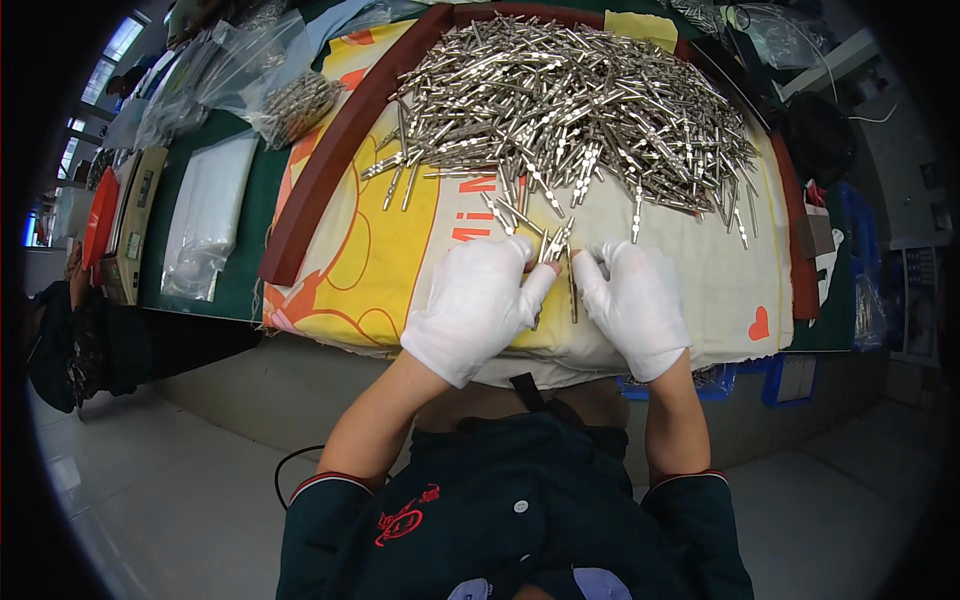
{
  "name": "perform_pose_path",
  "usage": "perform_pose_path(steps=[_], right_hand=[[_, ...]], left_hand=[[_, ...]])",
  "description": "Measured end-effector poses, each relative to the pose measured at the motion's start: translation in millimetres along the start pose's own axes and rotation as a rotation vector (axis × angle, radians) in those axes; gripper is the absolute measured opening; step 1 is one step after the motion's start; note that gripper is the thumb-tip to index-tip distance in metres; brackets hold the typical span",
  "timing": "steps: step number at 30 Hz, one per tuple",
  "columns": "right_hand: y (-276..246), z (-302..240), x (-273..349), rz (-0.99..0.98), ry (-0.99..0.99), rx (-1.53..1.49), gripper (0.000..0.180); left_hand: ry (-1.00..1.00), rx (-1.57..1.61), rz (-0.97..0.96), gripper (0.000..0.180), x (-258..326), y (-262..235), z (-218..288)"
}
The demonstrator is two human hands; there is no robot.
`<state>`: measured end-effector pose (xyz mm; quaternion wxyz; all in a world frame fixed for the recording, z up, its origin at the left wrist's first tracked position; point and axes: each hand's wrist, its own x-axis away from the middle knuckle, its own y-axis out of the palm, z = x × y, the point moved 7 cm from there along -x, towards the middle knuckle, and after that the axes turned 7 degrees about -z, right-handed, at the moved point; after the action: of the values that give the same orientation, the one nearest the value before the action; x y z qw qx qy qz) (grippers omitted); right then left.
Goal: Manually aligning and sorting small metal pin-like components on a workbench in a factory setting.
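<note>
Both hands wear white knit gloves; the left hand (478, 305) and right hand (632, 303) meet near the desk's front edge, fingers (540, 280) pinched together on a small bundle of thin metal pins (556, 245); a large glittering heap of pins (570, 100) lies toward the far edge on a soft printed cloth (350, 250), yellow and cream; clear plastic bags (210, 215) lie on the green desk (255, 190) at the left.
</note>
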<state>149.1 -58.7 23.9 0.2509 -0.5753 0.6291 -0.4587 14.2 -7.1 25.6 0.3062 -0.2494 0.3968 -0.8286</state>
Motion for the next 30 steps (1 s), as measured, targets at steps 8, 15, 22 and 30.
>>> perform_pose_path(steps=[8, 15, 22, 30], right_hand=[[-1, -8, 19, -0.02, -0.159, -0.206, 0.016], [-26, 15, -1, 0.389, -0.164, 0.149, 0.011], [-23, 32, -10, 0.395, -0.006, 0.342, 0.012], [4, -1, 27, 0.223, -0.077, 0.088, 0.012]], left_hand=[[0.154, 0.361, -0.124, 0.03, 13, 1, -2], [0.418, -0.354, 0.254, 0.027, -12, -17, -1], [0.322, -0.539, 0.1, 0.015, -14, -4, -6], [0.08, -0.16, 0.185, 0.016, 5, 3, -7]])
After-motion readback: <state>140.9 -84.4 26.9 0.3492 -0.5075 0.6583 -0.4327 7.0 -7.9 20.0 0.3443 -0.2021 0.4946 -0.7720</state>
